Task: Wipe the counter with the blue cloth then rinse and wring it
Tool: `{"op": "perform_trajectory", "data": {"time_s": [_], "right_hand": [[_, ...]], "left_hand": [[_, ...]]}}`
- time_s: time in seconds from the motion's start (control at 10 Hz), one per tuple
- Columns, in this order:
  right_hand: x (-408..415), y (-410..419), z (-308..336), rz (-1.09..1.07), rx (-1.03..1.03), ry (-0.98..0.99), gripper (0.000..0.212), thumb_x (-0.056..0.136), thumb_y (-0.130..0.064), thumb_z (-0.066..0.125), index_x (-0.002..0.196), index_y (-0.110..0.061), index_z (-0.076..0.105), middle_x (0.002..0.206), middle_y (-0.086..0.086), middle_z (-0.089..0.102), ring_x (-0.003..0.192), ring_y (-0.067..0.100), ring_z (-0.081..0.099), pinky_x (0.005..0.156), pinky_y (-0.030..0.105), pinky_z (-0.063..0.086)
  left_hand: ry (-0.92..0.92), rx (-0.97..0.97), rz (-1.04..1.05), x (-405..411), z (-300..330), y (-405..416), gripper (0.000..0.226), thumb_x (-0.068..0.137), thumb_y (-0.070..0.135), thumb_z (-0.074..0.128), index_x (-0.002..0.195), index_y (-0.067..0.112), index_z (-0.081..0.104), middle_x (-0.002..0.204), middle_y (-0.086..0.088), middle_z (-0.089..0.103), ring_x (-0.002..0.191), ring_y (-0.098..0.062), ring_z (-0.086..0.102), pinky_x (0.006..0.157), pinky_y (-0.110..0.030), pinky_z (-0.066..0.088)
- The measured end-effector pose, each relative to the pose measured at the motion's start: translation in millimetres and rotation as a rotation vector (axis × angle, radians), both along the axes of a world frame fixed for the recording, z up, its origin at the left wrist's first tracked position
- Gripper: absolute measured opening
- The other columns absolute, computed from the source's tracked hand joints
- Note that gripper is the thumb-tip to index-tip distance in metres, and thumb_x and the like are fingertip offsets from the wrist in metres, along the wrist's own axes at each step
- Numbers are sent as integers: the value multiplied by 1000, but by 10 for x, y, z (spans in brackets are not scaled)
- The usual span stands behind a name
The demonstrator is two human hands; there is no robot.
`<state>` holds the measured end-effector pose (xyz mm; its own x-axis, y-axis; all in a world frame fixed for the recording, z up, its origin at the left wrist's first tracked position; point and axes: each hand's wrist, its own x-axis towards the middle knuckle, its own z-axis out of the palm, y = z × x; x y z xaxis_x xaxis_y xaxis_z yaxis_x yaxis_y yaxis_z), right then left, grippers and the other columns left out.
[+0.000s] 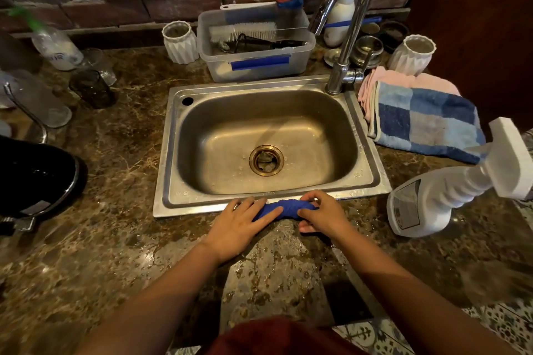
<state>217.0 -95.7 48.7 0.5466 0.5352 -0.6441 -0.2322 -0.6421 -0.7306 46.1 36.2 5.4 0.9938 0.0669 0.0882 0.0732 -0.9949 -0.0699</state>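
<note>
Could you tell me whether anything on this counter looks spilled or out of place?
Yes. The marble counter glistens with water droplets in front of the sink, below the blue cloth. The white spray bottle at the right appears to be lying tipped on its side. Nothing looks damaged.

A: Body check, quick. Arms?
B: Two bare forearms, no sleeves showing down to the bottom edge. Left hand (pixel 245 217) and right hand (pixel 323 215) both bare: no gloves, rings, watch or bands.
A: Clothing?
B: A strip of dark red garment (pixel 277 337) at bottom centre, plain, slightly blurred. Nothing else worn shows.
</note>
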Motion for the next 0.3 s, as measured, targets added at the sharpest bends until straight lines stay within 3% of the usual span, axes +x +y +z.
{"op": "perform_trajectory", "data": {"time_s": [0.1,0.2,0.3], "right_hand": [[-4,0,21,18,-8,-12,26,84,-3,61,107,-10,52,95,6,55,57,16,63,53,26,59],[9,0,40,64,-37,-52,32,83,-5,62,113,-10,49,96,6,55,60,15,62,50,24,57],[48,-91,60,174,-111,-220,36,83,-9,62,117,-12,48,104,8,55,71,18,61,55,31,58]], "left_hand": [[26,-25,45,1,73,-61,63,85,41,43,144,28,26,126,-9,60,110,-26,59,89,-41,49],[50,-39,51,9,152,-67,57,86,43,33,141,27,32,127,-8,60,114,-25,57,94,-44,47],[80,-139,115,-58,246,-40,59,84,41,38,141,25,32,131,-8,55,119,-25,53,98,-42,44]]}}
